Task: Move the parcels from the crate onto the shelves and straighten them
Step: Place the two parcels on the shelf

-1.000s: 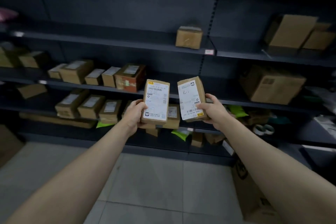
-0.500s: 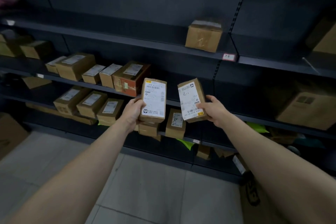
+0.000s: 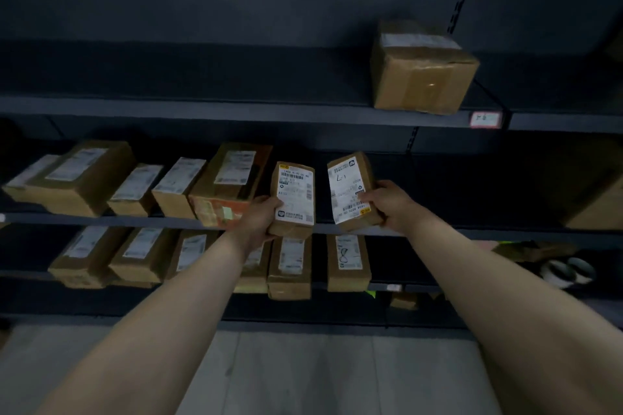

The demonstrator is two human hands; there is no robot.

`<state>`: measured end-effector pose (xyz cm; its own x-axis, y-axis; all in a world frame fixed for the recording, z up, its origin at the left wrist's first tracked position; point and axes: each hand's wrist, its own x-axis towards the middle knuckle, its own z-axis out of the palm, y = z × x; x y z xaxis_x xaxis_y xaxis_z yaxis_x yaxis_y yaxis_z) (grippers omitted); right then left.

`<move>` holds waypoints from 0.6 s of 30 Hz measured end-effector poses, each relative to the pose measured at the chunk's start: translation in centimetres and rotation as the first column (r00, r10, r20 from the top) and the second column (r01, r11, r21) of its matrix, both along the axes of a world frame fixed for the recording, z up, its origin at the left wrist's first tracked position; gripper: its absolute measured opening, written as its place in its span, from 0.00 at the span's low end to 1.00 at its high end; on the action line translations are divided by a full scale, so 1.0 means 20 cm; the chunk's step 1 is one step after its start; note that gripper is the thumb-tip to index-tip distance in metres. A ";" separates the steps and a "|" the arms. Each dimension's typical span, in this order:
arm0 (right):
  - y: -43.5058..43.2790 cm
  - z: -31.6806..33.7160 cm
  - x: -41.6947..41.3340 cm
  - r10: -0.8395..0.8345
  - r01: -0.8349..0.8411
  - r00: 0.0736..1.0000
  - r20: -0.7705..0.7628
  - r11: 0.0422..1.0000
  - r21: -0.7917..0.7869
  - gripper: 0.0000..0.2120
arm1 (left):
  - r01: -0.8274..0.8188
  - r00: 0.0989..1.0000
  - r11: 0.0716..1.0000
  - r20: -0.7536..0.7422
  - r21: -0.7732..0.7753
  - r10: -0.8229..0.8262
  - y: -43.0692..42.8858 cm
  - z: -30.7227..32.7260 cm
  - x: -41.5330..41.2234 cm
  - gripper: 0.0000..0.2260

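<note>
Head camera looks along two bare forearms stretched over the pale tiled floor [image 3: 303, 377] toward dark metal shelving. At 7 o'clock, close to centre, the left hand [image 3: 259, 217] grips a small labelled parcel [image 3: 292, 199] by its lower left edge, thumb curled onto the white label. At 4 o'clock the right hand [image 3: 392, 204] grips a second labelled parcel [image 3: 350, 192] from its right side, fingers wrapped behind and thumb on the front. Both parcels stand on end, side by side but apart, with their lower ends over the front edge of the middle shelf [image 3: 101, 220]; whether they rest on it I cannot tell. At 9 o'clock a row of boxes [image 3: 135, 185] sits on that shelf, ending in a red-printed box [image 3: 229, 185] just left of the held pair. At 6 o'clock more boxes [image 3: 290, 263] line the lower shelf [image 3: 387, 287], and pale tape rolls [image 3: 568, 271] sit at 4 o'clock. At 1 o'clock a taped carton [image 3: 421, 74] sits on the upper shelf [image 3: 202, 109], above a small shelf tag [image 3: 485, 120].
</note>
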<state>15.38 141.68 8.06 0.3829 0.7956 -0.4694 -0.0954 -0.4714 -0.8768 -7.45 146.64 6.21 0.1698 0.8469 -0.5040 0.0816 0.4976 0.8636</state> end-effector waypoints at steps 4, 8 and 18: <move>0.14 -0.05 -0.04 -0.032 0.033 0.999 0.012 0.995 -0.089 0.28 | 0.060 0.997 0.996 -0.046 -0.065 -0.063 0.20 -0.06 0.03 0.15; 0.25 -0.13 0.00 -0.022 0.024 1.000 0.017 0.983 -0.181 0.18 | 0.111 0.990 0.989 -0.071 -0.102 -0.119 0.34 -0.13 0.06 0.15; 0.53 -0.24 0.01 0.027 -0.043 0.998 -0.058 0.957 -0.288 0.17 | 0.166 0.955 0.975 -0.222 -0.145 -0.195 0.54 -0.24 0.18 0.09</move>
<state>15.68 152.32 3.22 0.3259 0.6353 -0.7001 -0.1167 -0.7078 -0.6967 -3.95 157.45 1.45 0.1790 0.7419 -0.6462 0.3721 0.5570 0.7425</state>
